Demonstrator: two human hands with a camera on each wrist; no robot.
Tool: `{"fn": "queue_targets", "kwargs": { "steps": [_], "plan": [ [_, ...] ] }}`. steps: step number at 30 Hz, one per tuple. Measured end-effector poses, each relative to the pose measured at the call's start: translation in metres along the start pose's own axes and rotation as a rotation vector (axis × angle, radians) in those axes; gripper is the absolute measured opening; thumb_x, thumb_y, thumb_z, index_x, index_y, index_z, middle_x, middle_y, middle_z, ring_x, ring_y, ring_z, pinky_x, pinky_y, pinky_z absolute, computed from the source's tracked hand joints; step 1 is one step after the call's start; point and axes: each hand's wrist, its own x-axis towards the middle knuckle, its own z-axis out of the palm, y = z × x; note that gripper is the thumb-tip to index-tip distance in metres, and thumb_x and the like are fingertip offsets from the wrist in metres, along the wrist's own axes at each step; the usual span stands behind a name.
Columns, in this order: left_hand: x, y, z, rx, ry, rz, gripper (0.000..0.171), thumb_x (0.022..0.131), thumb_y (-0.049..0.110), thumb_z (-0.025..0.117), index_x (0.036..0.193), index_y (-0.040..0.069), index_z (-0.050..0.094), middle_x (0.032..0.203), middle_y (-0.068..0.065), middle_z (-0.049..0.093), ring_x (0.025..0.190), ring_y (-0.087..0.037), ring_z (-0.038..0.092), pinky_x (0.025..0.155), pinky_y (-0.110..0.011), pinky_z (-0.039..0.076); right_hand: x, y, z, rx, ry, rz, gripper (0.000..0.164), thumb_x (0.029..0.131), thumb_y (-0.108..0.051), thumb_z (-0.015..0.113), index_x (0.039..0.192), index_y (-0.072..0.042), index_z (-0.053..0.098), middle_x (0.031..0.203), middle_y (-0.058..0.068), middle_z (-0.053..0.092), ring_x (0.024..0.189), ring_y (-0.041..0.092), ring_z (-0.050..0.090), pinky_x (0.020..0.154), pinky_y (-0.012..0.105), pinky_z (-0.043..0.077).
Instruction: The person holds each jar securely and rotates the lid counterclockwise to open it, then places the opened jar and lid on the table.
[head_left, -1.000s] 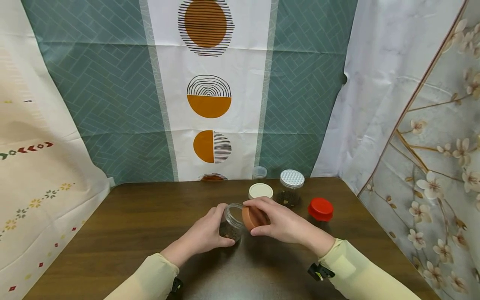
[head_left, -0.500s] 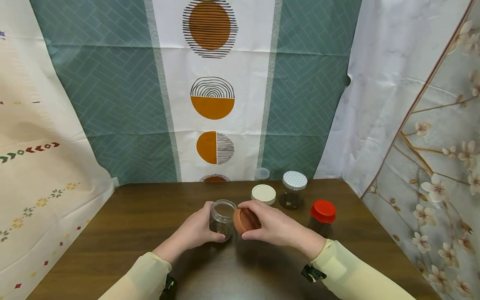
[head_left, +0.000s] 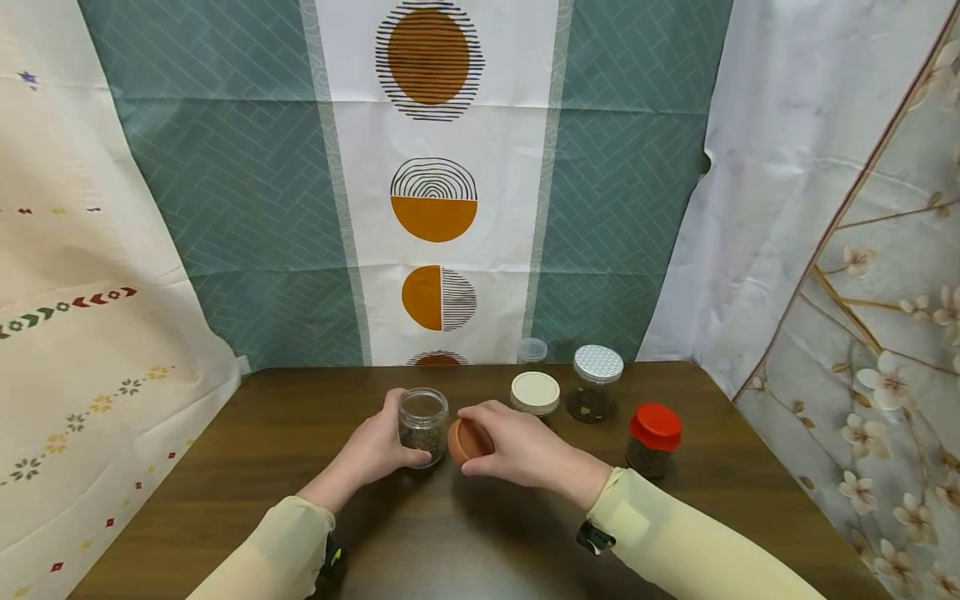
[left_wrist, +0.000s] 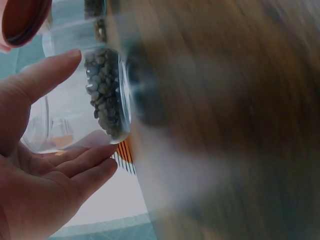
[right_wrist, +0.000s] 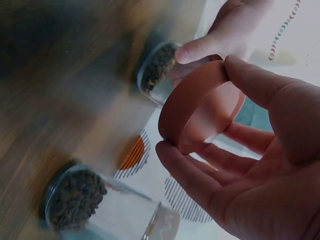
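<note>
Hands [head_left: 375,447] gripping, clear jar [head_left: 423,427], smooth terracotta-coloured lid [head_left: 466,441]

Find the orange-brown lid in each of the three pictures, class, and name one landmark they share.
Head: the orange-brown lid is below centre, in the right hand, just right of the open jar.
Left wrist: the orange-brown lid is in the top left corner, partly cut off.
Right wrist: the orange-brown lid is just right of centre, in the right hand.
Shared landmark: the open jar, held in the left hand.

Both hands [head_left: 375,448] [head_left: 519,443] gripping, forearms [head_left: 273,542] [head_left: 686,533] angled inward.
</note>
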Motion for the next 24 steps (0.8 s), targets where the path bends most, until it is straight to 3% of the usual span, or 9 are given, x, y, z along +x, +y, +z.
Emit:
{"fn": "queue_targets", "kwargs": {
  "steps": [12,17,24],
  "plan": [
    [0.005,-0.024,-0.013,-0.020,0.019,-0.093,0.109,0.079,0.026,0.103,0.156,0.001,0.030,0.133,-0.027,0.069,0.113,-0.042,0.071,0.099,-0.060,0.055,0.048,0.004,0.021,-0.122,-0.046,0.054,0.070,0.093,-0.040,0.091,0.149,-0.008,0.065,0.126,0.010,0.069,0.100,0.022,0.068,0.085,0.039,0.057],
    [0.008,-0.035,-0.015,-0.045,0.026,-0.120,0.110,0.082,0.026,0.101,0.158,0.002,0.026,0.138,-0.029,0.067,0.118,-0.045,0.069,0.101,-0.061,0.053,0.067,0.009,0.031,-0.126,-0.082,0.090,0.068,0.094,-0.039,0.089,0.149,-0.007,0.066,0.120,0.010,0.068,0.096,0.021,0.065,0.084,0.039,0.056],
    [0.015,-0.048,-0.021,-0.066,0.038,-0.121,0.107,0.085,0.024,0.099,0.158,0.002,0.025,0.141,-0.030,0.064,0.126,-0.049,0.065,0.106,-0.063,0.050,0.090,0.014,0.042,-0.161,-0.102,0.138,0.065,0.093,-0.042,0.089,0.145,-0.009,0.068,0.115,0.008,0.067,0.093,0.021,0.063,0.084,0.039,0.056]
  ]
}}
